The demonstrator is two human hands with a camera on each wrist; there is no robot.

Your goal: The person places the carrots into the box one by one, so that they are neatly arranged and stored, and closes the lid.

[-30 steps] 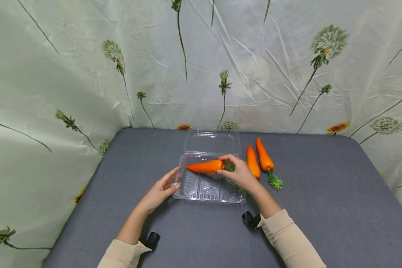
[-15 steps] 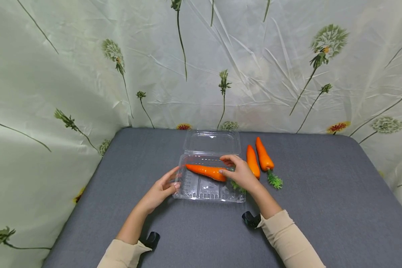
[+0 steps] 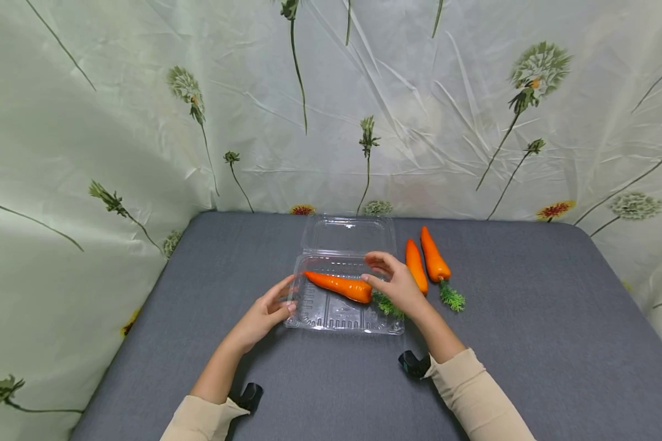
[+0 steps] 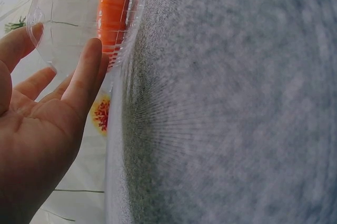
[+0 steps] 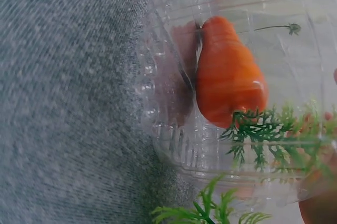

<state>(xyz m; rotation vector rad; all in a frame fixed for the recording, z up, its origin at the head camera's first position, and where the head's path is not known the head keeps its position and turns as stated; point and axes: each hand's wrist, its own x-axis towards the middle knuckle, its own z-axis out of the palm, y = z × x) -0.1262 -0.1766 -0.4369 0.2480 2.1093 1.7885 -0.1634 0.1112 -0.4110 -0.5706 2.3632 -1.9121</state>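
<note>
A clear plastic clamshell box (image 3: pixel 309 320) lies on the grey table with its lid folded back. Inside it lies an orange carrot (image 3: pixel 339 286), tip to the left, green leafy top at the right end. My left hand (image 3: pixel 265 315) rests at the box's left side, fingers spread and nearly straight against the wall. Over the right part of the box hovers my right hand (image 3: pixel 398 285), fingers loosely bent, thumb apart from them, nothing held. Through the clear wall, the carrot's thick end (image 5: pixel 229 87) and leaves show in the right wrist view.
Two more carrots lie just right of the box: a nearer one (image 3: pixel 416 266) partly behind my right hand, and another (image 3: pixel 434 256) with its green top pointing toward me. A flower-printed curtain (image 3: pixel 447 122) hangs behind the table (image 3: pixel 529 318).
My right hand has let go of the carrot and lifted slightly. The carrot's thick end has dropped toward me into the box. The left hand has stayed in place.
</note>
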